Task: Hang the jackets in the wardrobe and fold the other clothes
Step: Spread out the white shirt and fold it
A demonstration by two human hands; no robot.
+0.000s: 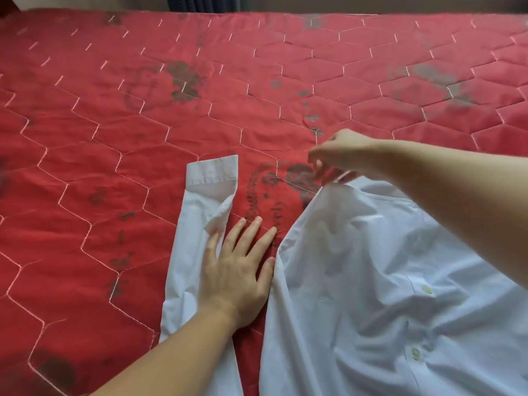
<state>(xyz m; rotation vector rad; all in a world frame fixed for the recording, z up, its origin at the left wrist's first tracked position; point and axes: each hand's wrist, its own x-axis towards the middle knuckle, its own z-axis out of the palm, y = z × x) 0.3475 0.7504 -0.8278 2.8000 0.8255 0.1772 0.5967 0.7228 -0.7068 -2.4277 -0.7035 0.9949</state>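
- We see a red quilted bedspread (143,138) stitched in pale hexagons with faded dark prints; it covers the whole bed and carries everything else.
- On it lies a white, thin cotton button-up shirt (357,281), spread rumpled at the near right, its body creased and its front buttons facing up.
- Its long white sleeve (197,238) runs away from us at the left, flat on the spread, the cuff at the far end.
- Our left hand (237,275) lies flat, fingers straight and spread, the thumb side pressing the sleeve, the fingertips on bare bedspread between sleeve and body.
- Our right hand (340,152) is raised over the far edge of the shirt, fingers curled down and pinching a lifted bit of cloth, probably at the shoulder or collar.
- We judge the shirt light, limp and a little slippery: it holds no shape, so we take it by seams, collar or cuff and smooth each fold flat.
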